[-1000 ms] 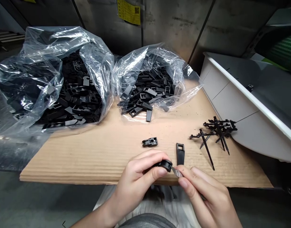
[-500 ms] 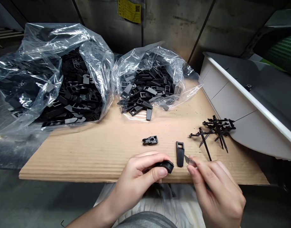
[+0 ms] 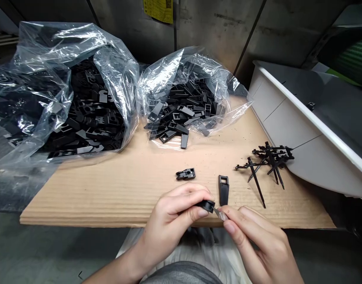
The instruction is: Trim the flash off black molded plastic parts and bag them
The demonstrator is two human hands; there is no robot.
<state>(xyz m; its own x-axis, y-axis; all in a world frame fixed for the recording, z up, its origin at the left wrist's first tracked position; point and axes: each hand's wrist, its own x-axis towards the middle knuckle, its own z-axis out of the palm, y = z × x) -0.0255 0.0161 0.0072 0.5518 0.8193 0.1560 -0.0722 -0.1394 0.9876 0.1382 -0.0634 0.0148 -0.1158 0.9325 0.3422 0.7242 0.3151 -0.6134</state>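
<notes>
Near the front edge of the cardboard (image 3: 116,193), my left hand (image 3: 181,215) grips a small black plastic part (image 3: 207,205) between thumb and fingers. A small pointed blade (image 3: 220,214) is pinched in my right hand (image 3: 254,236); its tip meets the right end of that part, though I cannot tell whether it cuts in. Just beyond my hands lies a flat tapered black piece (image 3: 223,190) with a square hole. Another black part (image 3: 185,174), with a rounded end, rests to its left.
A large clear bag (image 3: 121,79) of black parts stands at left, a smaller clear bag (image 3: 161,73) of tapered pieces beside it. Thin black sprues (image 3: 257,183) lie at right, against a white-rimmed grey bin (image 3: 305,154). A metal wall rises behind.
My right hand has moved left with the blade, from beside the tapered piece to the end of the part in my left hand. The view has shifted slightly.
</notes>
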